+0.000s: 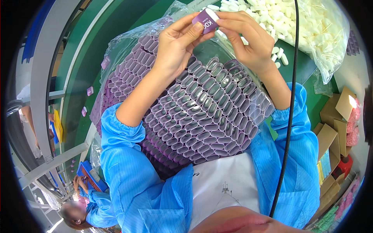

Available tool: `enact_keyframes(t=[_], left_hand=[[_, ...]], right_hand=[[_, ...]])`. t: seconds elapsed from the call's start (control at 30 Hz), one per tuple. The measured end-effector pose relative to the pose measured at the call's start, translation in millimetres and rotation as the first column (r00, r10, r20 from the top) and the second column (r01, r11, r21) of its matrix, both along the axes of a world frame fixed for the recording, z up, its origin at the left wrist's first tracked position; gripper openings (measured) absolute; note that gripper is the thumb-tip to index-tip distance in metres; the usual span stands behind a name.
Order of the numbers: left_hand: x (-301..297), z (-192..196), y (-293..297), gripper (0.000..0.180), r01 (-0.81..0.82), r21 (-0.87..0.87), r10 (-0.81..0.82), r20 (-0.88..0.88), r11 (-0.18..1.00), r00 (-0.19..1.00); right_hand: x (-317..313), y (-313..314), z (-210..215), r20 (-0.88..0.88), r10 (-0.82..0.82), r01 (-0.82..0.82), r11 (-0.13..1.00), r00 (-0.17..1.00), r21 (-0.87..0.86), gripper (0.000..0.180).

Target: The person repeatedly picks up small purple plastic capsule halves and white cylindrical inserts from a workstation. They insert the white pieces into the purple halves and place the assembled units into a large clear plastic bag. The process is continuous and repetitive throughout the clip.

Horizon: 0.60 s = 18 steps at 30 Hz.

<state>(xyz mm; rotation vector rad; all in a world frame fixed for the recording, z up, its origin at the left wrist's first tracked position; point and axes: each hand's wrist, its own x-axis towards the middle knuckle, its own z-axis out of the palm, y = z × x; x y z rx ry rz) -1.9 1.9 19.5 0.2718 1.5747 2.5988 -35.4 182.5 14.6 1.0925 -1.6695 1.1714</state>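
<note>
I hold the purple sleeve (204, 21) up above the bag of purple sleeves (202, 112), left hand (176, 42) pinching its lower end, right hand (248, 37) clamped on the white insert (213, 14) at its top. To seat it well, I judge I should keep both aligned and push straight. More white inserts (272, 19) lie on the green bench (116, 23).

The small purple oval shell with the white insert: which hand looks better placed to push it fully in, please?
Probably right: the right hand has its fingers on the white end of the small purple oval shell, while the left hand grips its body.
</note>
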Motion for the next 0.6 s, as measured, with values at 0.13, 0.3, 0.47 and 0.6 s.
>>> enact_keyframes(t=[0.13, 0.3, 0.47, 0.6], left_hand=[[1.1, 3.5, 0.3, 0.034, -0.02, -0.02, 0.02, -0.009, 1.0, 1.0], [-65.2, 22.1, -88.6, 0.035, -0.262, -0.401, 0.21, -0.168, 0.878, 0.963], [-121.7, -20.8, -206.2, 0.048, -0.125, -0.925, 0.243, -0.037, 0.36, 0.969], [-109.0, -35.4, -211.7, 0.058, -0.179, -0.954, 0.279, -0.244, -0.24, 0.929]], right_hand=[[2.0, -4.8, -9.5, 0.198, 0.072, -0.043, 0.988, 0.978, -0.147, 0.013], [-1.5, 1.9, -5.1, 0.532, 0.237, -0.02, 0.925, 0.813, -0.38, 0.011], [-30.8, 15.3, -25.6, 0.549, -0.242, 0.167, 0.969, 0.8, 0.184, 0.015], [-43.4, 19.7, -31.7, 0.34, -0.434, 0.29, 0.871, 0.834, 0.397, 0.014]])
